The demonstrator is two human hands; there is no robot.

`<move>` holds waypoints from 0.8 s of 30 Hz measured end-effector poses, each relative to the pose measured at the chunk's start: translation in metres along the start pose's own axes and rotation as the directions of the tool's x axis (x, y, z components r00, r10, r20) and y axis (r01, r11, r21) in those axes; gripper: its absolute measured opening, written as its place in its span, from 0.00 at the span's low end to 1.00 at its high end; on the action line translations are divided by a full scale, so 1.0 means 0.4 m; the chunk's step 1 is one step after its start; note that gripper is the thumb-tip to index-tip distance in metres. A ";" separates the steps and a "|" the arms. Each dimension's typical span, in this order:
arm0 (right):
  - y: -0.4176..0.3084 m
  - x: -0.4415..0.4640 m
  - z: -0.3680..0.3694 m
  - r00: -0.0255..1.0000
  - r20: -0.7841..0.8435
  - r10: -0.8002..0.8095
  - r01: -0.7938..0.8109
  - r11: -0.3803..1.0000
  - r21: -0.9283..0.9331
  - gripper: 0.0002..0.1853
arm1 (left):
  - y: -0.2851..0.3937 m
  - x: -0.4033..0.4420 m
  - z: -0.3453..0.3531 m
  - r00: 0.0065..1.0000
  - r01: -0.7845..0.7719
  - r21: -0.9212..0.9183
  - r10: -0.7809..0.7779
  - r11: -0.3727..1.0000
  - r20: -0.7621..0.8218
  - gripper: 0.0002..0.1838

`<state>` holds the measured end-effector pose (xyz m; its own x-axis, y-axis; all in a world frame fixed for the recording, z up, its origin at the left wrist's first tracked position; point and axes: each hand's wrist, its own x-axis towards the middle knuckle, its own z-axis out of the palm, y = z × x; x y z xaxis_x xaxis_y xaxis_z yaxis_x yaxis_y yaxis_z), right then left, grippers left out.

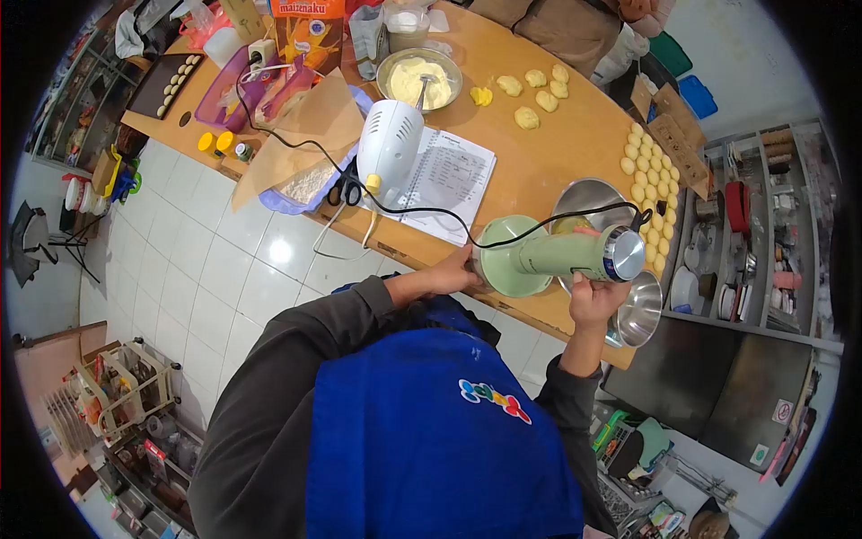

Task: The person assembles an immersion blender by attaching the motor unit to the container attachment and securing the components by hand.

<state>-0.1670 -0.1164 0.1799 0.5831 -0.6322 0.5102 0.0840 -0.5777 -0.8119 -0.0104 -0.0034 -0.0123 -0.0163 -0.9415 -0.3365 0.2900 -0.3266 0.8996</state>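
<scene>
My right hand [597, 299] is wrapped around the body of a pale green hand blender [561, 255] with a silver end cap. The blender's narrower end reaches into a pale green bowl [505, 230] at the table's front edge. My left hand [456, 271] grips the left side of that bowl; some of its fingers are hidden behind the rim. A black cord [431, 209] runs from the blender across the table to the left. Just behind the blender is a steel bowl [588, 191] with something yellowish inside, and another steel bowl [639, 314] stands near my right wrist.
An open notebook [458, 175] lies left of the green bowl, beside a white appliance [391, 139] and black scissors [345, 190]. Behind are a bowl of pale yellow mixture [456, 79] and dough lumps [526, 118]. Rows of dough balls [642, 166] line the right edge. A person [561, 31] stands across the table.
</scene>
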 end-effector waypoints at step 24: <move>0.001 0.003 0.007 0.999 -0.051 -0.016 0.015 1.000 -0.012 0.25 | 0.010 -0.005 -0.001 0.998 0.037 0.004 -0.038 0.999 0.044 0.35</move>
<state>-0.1639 -0.1158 0.1794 0.5399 -0.6483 0.5368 0.0837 -0.5933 -0.8006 -0.0089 -0.0029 -0.0082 -0.0696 -0.9313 -0.3574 0.2850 -0.3619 0.8876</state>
